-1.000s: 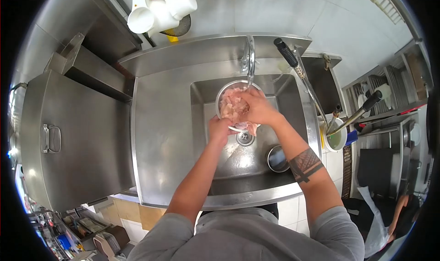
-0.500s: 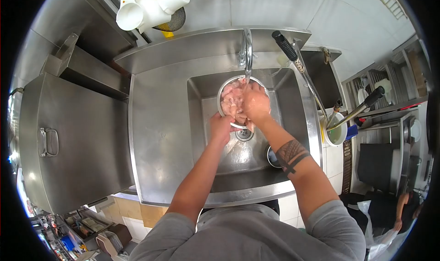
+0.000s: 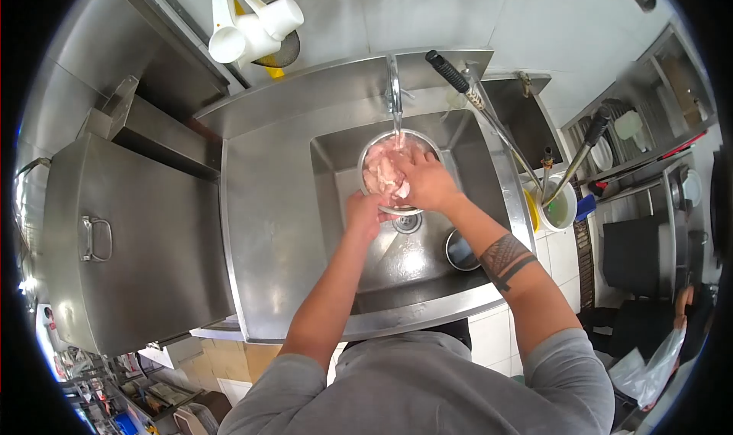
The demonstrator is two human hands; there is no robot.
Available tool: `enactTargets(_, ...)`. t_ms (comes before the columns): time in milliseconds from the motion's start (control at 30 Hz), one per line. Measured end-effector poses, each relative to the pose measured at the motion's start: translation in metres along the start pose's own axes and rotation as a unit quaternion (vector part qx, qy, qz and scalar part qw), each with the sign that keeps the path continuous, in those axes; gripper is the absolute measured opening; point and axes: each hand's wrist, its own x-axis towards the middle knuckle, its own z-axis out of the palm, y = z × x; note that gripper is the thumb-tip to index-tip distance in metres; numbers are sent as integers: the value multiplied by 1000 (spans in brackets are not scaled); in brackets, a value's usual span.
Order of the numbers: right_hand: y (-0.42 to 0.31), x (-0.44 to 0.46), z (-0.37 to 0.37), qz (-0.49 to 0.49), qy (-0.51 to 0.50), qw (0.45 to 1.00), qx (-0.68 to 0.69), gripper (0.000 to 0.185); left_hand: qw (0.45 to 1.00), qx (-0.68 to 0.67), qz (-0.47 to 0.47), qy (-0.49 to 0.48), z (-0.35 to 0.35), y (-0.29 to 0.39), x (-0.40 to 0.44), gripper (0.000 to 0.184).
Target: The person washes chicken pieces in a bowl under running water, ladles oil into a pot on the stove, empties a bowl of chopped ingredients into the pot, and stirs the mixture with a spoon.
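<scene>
A round metal bowl [image 3: 429,138] holds pieces of pale pink raw meat [image 3: 383,173] under the tap [image 3: 395,91], inside the steel sink [image 3: 336,198]. Water runs from the spout into the bowl. My left hand [image 3: 365,212] grips the near-left rim, thumb at the edge and the other fingers partly hidden beneath. Over the right side of the bowl, my right hand [image 3: 429,182] rests on the meat with its fingers extended and slightly apart, their tips partly in the water and meat.
A dark round container [image 3: 462,250] stands at the sink's lower right. Beyond the right edge, long-handled tools rise from a white bucket [image 3: 563,208]. White measuring cups [image 3: 282,19] hang upper left. A steel cabinet [image 3: 145,244] stands left. Another person's hand [image 3: 682,305] shows far right.
My right hand has gone from a curled grip in the meat to outstretched fingers. My left hand still holds the rim. The view has shifted slightly.
</scene>
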Motion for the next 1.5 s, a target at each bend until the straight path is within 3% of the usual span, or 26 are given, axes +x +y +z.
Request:
enactTargets(133, -1, 2, 26, 44, 26, 999, -12, 84, 1000, 3, 15, 14, 6, -8, -18, 26)
enactTargets(233, -9, 0, 52, 135, 89, 982, -93, 75, 999, -11, 27, 28, 5, -18, -12, 27)
enactTargets(333, -14, -7, 54, 104, 152, 982, -30, 68, 998, -41, 33, 29, 0, -19, -5, 28)
enactTargets(400, 1, -5, 39, 51, 100, 973, 202, 61, 999, 6, 47, 17, -13, -18, 3, 33)
enactTargets(467, 14, 11, 36, -12, 163, 967, 194, 56, 996, 43, 59, 44, -17, -19, 6, 38)
enactTargets(533, 14, 12, 13, -52, 141, 959, 241, 69, 997, 42, 59, 11, -15, -20, 5, 48)
enactTargets(567, 4, 17, -14, -13, -35, 978, 205, 83, 997, 44, 52, -25, -9, -13, -6, 43)
enactTargets(600, 1, 10, -6, -12, 30, 997, 70, 91, 999, 24, 43, 6, -12, -18, 3, 51)
enactTargets(667, -9, -6, -6, 45, 39, 998, 22, 94, 999, 42, 32, -9, -16, -21, 18, 53)
enactTargets(733, -13, -15, -16, 61, -6, 998, 26, 92, 997, 78, 23, -9, -9, -16, 16, 55)
enactTargets(867, 5, -19, 2, 106, 3, 992, 67, 78, 993, 114, 15, -30, 11, -18, -3, 53)
enactTargets(933, 21, -19, 18, 91, 46, 992, 80, 58, 990, 137, 11, -39, 20, -28, -7, 52)
enactTargets(1033, 23, -38, 3, 107, 70, 990, 59, 42, 992, 112, -35, -35, 18, -41, 1, 42)
enactTargets(1133, 33, -26, 38, 147, 143, 979, -5, 43, 992, 120, -30, -29, 19, -48, 10, 41)
enactTargets(1267, 14, -56, 0, 117, 175, 977, 3, 42, 989, 138, -22, -46, 18, -39, 8, 42)
enactTargets(1333, 23, -49, -20, 93, -39, 988, 116, 47, 984, 177, 0, -6, 21, -32, -1, 45)
enactTargets(1367, 18, -51, -22, 92, -40, 988, 118, 47, 984, 178, 0, -4, 20, -30, -3, 45)
enactTargets(1433, 5, -59, -21, 144, 133, 977, 81, 51, 987, 147, 19, -56, 13, -24, -6, 50)
enactTargets(1500, -8, -59, -33, 165, 90, 977, 103, 57, 992, 121, 32, -25, 23, -20, -15, 49)
